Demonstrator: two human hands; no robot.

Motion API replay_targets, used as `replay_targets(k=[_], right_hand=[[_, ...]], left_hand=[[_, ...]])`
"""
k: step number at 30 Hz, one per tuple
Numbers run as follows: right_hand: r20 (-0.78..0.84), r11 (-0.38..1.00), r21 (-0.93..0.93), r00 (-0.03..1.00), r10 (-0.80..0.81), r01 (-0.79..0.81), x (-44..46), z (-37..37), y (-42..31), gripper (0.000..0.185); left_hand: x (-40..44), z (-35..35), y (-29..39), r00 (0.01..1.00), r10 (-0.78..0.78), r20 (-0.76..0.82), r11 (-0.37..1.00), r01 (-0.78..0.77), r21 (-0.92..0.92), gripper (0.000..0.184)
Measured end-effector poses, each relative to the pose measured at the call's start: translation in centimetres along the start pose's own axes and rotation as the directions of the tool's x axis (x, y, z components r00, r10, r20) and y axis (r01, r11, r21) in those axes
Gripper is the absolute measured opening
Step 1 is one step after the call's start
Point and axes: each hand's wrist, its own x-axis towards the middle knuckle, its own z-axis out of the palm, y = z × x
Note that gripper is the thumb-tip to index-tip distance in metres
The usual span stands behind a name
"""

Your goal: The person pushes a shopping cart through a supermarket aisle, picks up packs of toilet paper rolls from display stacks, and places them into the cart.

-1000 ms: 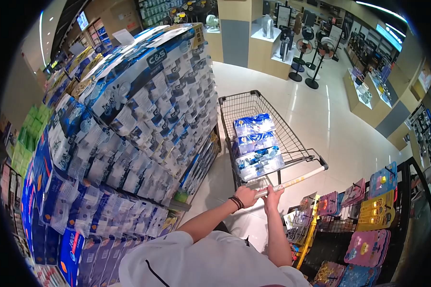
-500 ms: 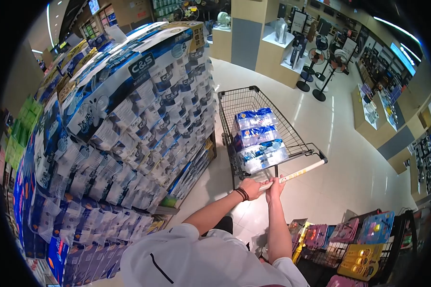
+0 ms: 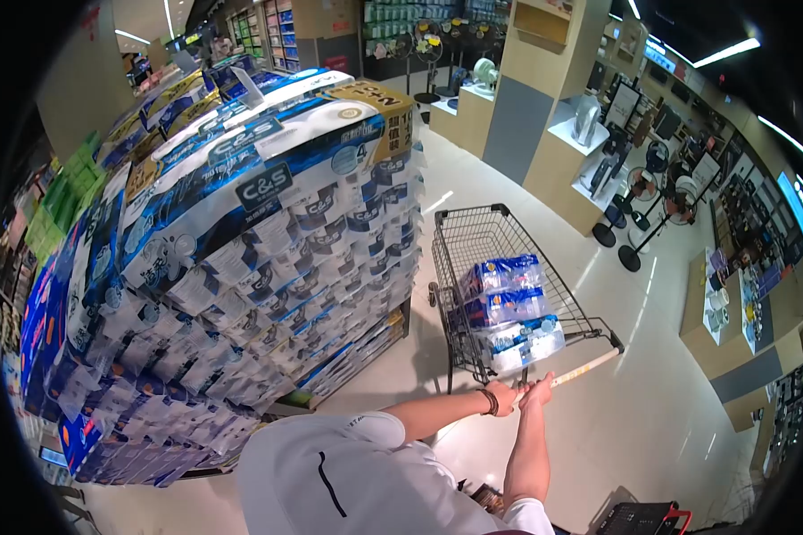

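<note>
My left hand [image 3: 504, 398], with dark bracelets at the wrist, is closed around the left part of the shopping cart's handle [image 3: 589, 366]. Right beside it, my right hand [image 3: 535, 392] is also closed on that handle, close to its middle. Ahead of both hands is the wire basket of the shopping cart [image 3: 558, 276]. Inside it lie three plastic-wrapped packs in a row: a blue-topped pack [image 3: 500, 275], a blue and purple pack [image 3: 504, 308], and a blue and white pack [image 3: 523, 343] nearest the handle.
A tall stack of wrapped paper packs [image 3: 277, 259] rises close on the left of the cart. Wooden display counters [image 3: 553, 165] and standing fans [image 3: 642, 183] line the far right side. Pale tiled floor [image 3: 616, 428] runs beside the cart. A black basket [image 3: 638, 519] shows at the bottom right.
The view has shifted, so the cart and my hands appear lower and further right. The rack of colourful items at the lower right has mostly left view. Both hands stay on the handle.
</note>
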Motion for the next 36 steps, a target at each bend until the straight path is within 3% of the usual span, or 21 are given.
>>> replay_targets(k=[4, 9, 12, 15, 19, 20, 23, 24, 27, 28, 29, 32, 34, 35, 36], right_hand=[[-0.043, 0.99, -0.12, 0.996, -0.077, 0.071, 5.1, -0.4, -2.7, 0.044], [0.023, 0.976, -0.213, 0.999, -0.045, 0.049, 11.4, -1.2, -9.1, 0.037], [0.125, 0.969, -0.242, 0.992, -0.011, 0.041, 17.2, -1.0, -12.7, 0.035], [0.155, 0.938, -0.337, 0.987, -0.033, 0.084, 21.8, 0.8, -17.6, 0.036], [0.169, 0.902, -0.419, 0.985, -0.04, 0.108, 27.7, 1.6, -21.8, 0.034], [0.186, 0.894, -0.427, 0.98, -0.063, 0.139, 29.2, 1.9, -22.8, 0.033], [0.235, 0.858, -0.467, 0.966, -0.11, 0.212, 33.1, 3.8, -26.1, 0.035], [0.245, 0.843, -0.488, 0.963, -0.115, 0.225, 34.4, 4.3, -27.2, 0.036], [0.338, 0.805, -0.52, 0.935, -0.112, 0.285, 38.6, 6.4, -29.7, 0.042], [0.334, 0.778, -0.546, 0.932, -0.138, 0.311, 39.9, 7.3, -30.3, 0.043], [0.327, 0.748, -0.573, 0.93, -0.166, 0.335, 41.0, 7.9, -30.9, 0.044], [0.361, 0.648, -0.657, 0.915, -0.179, 0.385, 43.8, 9.6, -32.9, 0.051], [0.38, 0.539, -0.692, 0.877, -0.293, 0.48, 44.2, 10.8, -33.8, 0.053], [0.389, 0.478, -0.707, 0.852, -0.351, 0.521, 44.2, 11.2, -33.9, 0.054], [0.465, 0.536, -0.586, 0.794, -0.392, 0.608, 46.5, 11.0, -33.4, 0.056]], left_hand=[[5.7, 1.2, 1.3, 0.998, 0.06, 0.023, 0.998, -0.06, -0.019, 0.064], [11.5, -0.9, 6.1, 0.999, 0.041, -0.035, 0.992, -0.045, -0.116, 0.069], [17.8, 0.2, 6.9, 0.996, 0.073, -0.045, 0.995, -0.076, -0.07, 0.076], [21.7, -1.5, 9.2, 0.983, 0.054, -0.175, 0.966, -0.096, -0.241, 0.07], [28.2, -2.6, 10.6, 0.973, 0.106, -0.204, 0.964, -0.15, -0.217, 0.069], [29.5, -4.2, 11.2, 0.995, 0.09, -0.044, 0.974, -0.098, -0.205, 0.061], [33.3, -2.6, 8.3, 0.884, 0.382, -0.27, 0.908, -0.414, -0.069, 0.048], [33.8, -2.4, 7.5, 0.901, 0.348, -0.26, 0.905, -0.395, -0.159, 0.045], [32.9, -2.4, 4.4, 0.73, 0.362, -0.58, 0.859, -0.503, -0.097, 0.05], [33.1, -1.5, 2.1, 0.756, 0.348, -0.554, 0.877, -0.472, -0.093, 0.061], [32.8, -1.1, 0.4, 0.817, 0.237, -0.526, 0.924, -0.357, -0.137, 0.061], [32.6, -1.9, -5.9, 0.86, 0.035, -0.509, 0.947, -0.191, -0.257, 0.054], [31.5, -3.6, -10.0, 0.895, -0.1, -0.435, 0.961, -0.027, -0.276, 0.053], [31.1, -4.1, -12.5, 0.858, -0.12, -0.499, 0.958, -0.032, -0.284, 0.055], [30.5, -5.2, -14.5, 0.833, -0.207, -0.513, 0.937, 0.018, -0.349, 0.053]])
